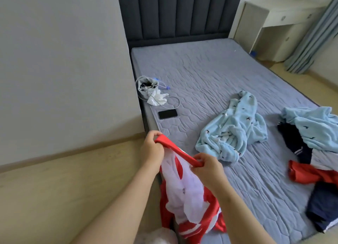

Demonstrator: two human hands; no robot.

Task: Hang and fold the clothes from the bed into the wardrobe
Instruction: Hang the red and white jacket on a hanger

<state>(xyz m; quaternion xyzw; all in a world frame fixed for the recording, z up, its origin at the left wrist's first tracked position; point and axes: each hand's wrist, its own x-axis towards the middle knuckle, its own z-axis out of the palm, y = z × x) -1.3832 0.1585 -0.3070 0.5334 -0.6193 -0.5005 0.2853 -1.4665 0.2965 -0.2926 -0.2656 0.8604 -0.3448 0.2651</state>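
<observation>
Red-and-white garment is held nearest, above the left edge of the bed. Its red band is gripped at both ends by the left hand and the right hand. The long axis is stretched slantwise between them, and the cloth hangs below. The right hand lies nearer the bed's middle.

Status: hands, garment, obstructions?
Hands: left hand, right hand pinch red band of red-and-white mesh garment, hanging beside grey quilted mattress edge. Apart on it: light blue fleece garment. Nothing blocking.
</observation>
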